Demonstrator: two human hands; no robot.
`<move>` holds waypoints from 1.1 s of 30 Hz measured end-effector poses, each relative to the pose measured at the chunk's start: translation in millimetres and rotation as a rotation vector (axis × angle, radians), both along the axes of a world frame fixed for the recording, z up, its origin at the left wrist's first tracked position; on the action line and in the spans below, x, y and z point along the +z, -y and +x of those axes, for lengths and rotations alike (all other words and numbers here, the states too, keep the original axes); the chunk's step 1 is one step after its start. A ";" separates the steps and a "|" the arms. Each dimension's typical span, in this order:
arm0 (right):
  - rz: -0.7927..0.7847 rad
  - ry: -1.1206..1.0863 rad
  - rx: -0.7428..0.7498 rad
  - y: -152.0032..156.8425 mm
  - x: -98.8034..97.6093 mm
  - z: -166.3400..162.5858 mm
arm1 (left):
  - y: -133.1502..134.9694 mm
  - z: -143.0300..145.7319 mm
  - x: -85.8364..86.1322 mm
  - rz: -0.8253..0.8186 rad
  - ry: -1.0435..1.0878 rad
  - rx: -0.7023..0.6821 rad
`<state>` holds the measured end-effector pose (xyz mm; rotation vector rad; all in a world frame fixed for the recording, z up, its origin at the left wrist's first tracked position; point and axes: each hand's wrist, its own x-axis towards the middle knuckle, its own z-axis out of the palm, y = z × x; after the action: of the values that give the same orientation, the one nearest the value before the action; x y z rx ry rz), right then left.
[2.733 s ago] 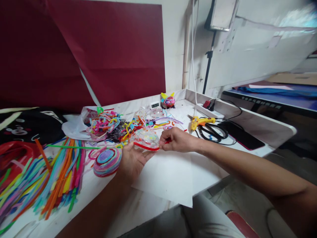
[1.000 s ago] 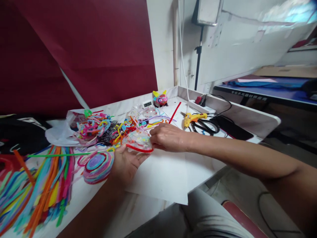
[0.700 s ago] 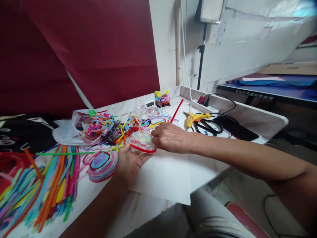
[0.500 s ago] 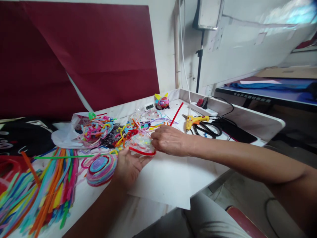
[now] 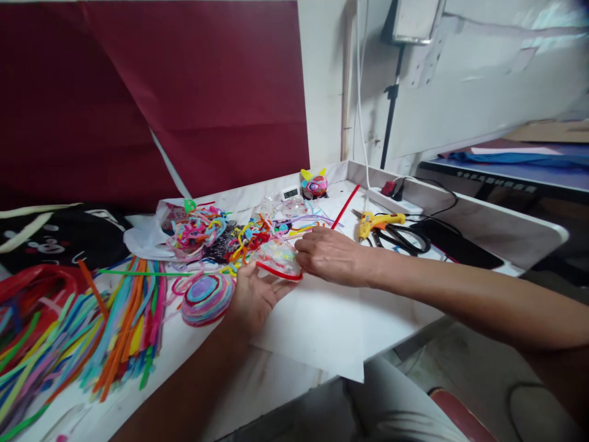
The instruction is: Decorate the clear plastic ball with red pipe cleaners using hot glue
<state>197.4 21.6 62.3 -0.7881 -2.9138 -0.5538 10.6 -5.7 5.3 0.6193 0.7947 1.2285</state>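
Observation:
My left hand (image 5: pixel 256 299) grips a clear plastic half-dome (image 5: pixel 277 254) from below, thumb at its near left rim. Along that rim runs a red pipe cleaner (image 5: pixel 346 206), whose straight free end sticks up beyond my right hand (image 5: pixel 332 255). The fingers of my right hand are closed on the pipe cleaner at the dome's right side; the fingertips are hidden. Just left of my left hand lies a dome covered in coiled pastel pipe cleaners (image 5: pixel 208 299). White paper (image 5: pixel 317 331) is spread beneath both hands.
Many loose pipe cleaners (image 5: pixel 133 325) lie at the left, near a black bag (image 5: pixel 64 239). Tangled scraps (image 5: pixel 197 230) sit behind. A yellow glue gun (image 5: pixel 368 224), black-handled scissors (image 5: pixel 405 239) and a phone (image 5: pixel 455 245) are at the right. A colourful eared ball (image 5: pixel 315 184) stands at the back.
The camera view has turned slightly left, so everything appears shifted right. Both hands keep nearly the same hold on the dome and red pipe cleaner.

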 end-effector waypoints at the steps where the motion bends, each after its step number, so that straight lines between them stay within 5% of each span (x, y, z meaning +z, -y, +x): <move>1: 0.001 0.007 0.001 0.1 0.2 -0.3 | 0.0 -0.2 -0.4 -0.002 0.003 -0.002; 33: 0.187 -0.042 0.099 -2.3 -3.3 1.7 | -0.4 -2.6 -3.3 0.007 0.018 -0.058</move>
<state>199.1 23.9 58.9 -0.6202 -2.7922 -0.7756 8.1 -5.2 1.9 0.6318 0.7528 1.1824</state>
